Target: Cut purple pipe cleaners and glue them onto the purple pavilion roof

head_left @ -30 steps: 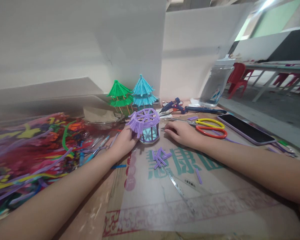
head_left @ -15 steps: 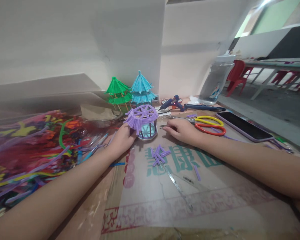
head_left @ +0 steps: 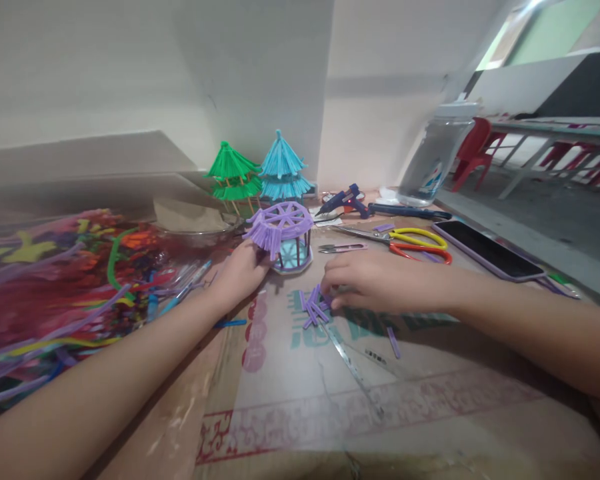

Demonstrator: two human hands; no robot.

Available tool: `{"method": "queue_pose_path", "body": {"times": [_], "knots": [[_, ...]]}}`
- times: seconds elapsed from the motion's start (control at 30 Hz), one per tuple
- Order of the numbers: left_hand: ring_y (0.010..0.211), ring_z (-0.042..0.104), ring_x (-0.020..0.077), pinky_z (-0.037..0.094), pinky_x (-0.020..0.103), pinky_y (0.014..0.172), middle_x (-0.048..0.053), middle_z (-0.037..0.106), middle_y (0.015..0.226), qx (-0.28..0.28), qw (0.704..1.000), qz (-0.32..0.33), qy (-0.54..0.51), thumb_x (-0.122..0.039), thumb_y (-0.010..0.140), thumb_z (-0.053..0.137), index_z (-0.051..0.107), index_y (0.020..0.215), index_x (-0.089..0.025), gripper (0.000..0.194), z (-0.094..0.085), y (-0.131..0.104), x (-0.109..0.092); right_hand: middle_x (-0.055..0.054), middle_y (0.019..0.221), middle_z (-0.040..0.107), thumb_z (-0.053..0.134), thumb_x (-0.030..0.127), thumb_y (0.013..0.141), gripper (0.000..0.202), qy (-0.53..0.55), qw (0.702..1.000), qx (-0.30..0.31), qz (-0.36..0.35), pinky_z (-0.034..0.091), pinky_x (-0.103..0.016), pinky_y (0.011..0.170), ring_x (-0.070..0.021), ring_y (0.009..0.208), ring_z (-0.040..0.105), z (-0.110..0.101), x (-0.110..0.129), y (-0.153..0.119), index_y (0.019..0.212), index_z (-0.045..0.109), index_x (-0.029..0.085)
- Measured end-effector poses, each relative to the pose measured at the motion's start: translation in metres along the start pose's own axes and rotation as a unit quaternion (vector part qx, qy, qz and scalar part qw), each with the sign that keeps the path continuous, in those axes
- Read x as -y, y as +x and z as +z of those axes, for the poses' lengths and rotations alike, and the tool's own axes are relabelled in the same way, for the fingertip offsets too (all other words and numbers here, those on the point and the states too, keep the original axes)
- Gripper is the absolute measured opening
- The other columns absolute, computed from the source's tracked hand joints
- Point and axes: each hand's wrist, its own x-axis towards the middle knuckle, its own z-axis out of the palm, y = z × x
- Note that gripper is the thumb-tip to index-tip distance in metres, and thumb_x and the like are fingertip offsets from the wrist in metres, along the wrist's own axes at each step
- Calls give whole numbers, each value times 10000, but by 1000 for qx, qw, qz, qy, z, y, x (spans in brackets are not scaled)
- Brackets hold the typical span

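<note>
My left hand (head_left: 245, 272) is closed on the near left side of a small purple pavilion model (head_left: 285, 220). The model has a spoked top, dark posts, a fringe along its left and a pale blue base; the fingertips are partly hidden by it. My right hand (head_left: 357, 281) is at a small pile of short purple pipe cleaner pieces (head_left: 312, 308). Its fingers are bent, with a gap between thumb and forefinger, at the pile's right edge. Just beyond this hand lie small thread snips (head_left: 344, 248). One loose purple piece (head_left: 394, 342) lies nearer me.
Green (head_left: 233, 170) and blue pavilions (head_left: 284, 167) stand by the wall. To the right are a glue gun (head_left: 345, 200), scissors (head_left: 415, 243), a phone (head_left: 489, 250) and a plastic jar (head_left: 435, 157). A metal ruler (head_left: 350, 363) lies in front; colourful craft scraps (head_left: 55, 287) fill the left.
My right hand has come nearer to me, from beside the snips to the purple pieces, leaving the snips on the table. My left hand stays on the pavilion model.
</note>
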Motion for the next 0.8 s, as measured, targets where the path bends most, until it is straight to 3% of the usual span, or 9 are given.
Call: {"method": "queue_pose_path", "body": {"times": [0.13,0.23,0.33,0.4,0.5,0.63,0.7,0.8], "knots": [[1074,652,296,505,437,1009,107,706,997,-7,1000,14,6,-276,894,525,651,1064,-171,236,2,1,3,-49,921,697,595,241,948,127,-23,1000,15,-2,424,-293,767,-185,880,621,5,6,0,942,711,191],[1064,655,294,503,436,1014,94,705,934,-7,1000,22,7,-254,886,526,656,1028,-173,209,4,2,6,-32,869,694,596,277,945,134,-3,999,30,33,405,-278,695,-171,810,620,4,10,1,895,694,200],[1110,641,295,506,427,1012,90,708,980,-18,999,38,-1,-246,887,520,646,1067,-179,230,7,3,8,-27,802,676,570,366,955,217,-12,996,-15,87,354,-275,619,-156,703,579,-6,4,1,846,667,205],[1128,636,296,511,419,1003,87,712,994,-22,999,44,-3,-247,887,526,642,1085,-187,238,7,3,9,-27,730,644,522,403,973,298,-45,987,-75,136,319,-283,593,-148,631,522,-15,-11,0,786,639,202],[1091,651,299,512,420,993,84,712,925,-21,999,41,0,-248,878,541,650,1025,-185,194,8,3,11,-37,686,622,522,453,956,345,-95,946,-174,256,315,-299,583,-169,619,511,-26,-51,-5,736,617,205],[970,679,297,511,454,987,100,706,922,-12,1000,26,4,-271,883,524,650,996,-160,202,10,4,12,-123,1036,699,607,476,883,351,-44,912,-268,308,461,-350,737,-265,904,637,-23,-108,-14,1067,657,182],[1005,672,306,506,464,995,123,702,1011,-11,999,30,-1,-261,881,519,647,1051,-144,243,11,4,12,-136,1149,692,641,466,857,451,1,909,-266,321,494,-378,815,-288,987,653,-16,-131,-16,1216,624,193],[1104,644,314,494,459,1019,136,692,1113,-14,999,37,-8,-239,876,530,645,1118,-142,285,10,3,10,-143,1149,704,663,389,846,503,33,917,-219,333,511,-391,845,-295,988,666,-8,-156,-10,1299,583,187]]}}
